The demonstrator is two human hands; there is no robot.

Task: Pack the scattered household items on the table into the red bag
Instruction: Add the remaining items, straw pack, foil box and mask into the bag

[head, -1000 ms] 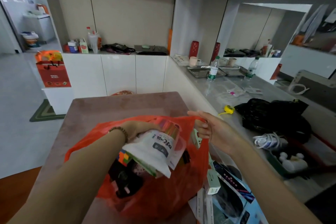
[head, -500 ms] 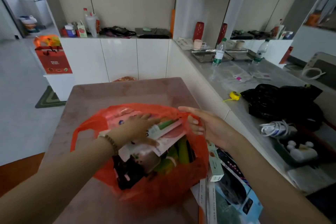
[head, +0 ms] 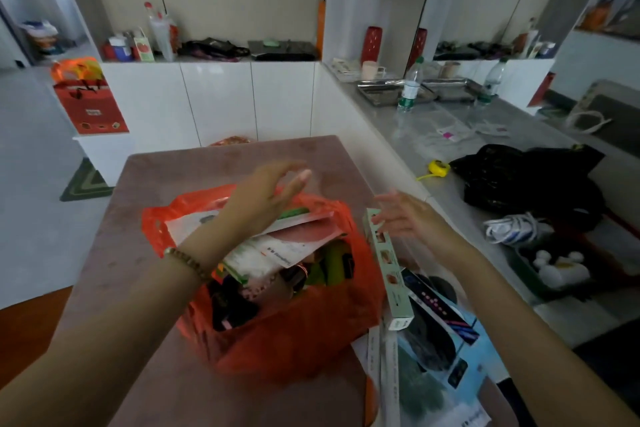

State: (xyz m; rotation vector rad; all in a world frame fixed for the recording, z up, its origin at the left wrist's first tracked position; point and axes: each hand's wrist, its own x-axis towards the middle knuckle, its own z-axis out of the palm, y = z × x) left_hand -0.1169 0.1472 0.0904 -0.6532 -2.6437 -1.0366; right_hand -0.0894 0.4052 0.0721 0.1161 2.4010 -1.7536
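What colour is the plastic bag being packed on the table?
Red-orange; the plastic bag shows best in the head view.

— What sort of place is this?
— A home, it seems: a kitchen and dining corner. White cabinets (head: 221,100) line the far wall, and a grey countertop (head: 485,149) runs down the right.
— What's on it?
— Metal trays (head: 384,95), a water bottle (head: 410,87) and a cup (head: 370,70) at the far end.
— Anything else?
— A mauve table (head: 207,163) in the near middle, and a green mat (head: 85,182) on the floor at far left.
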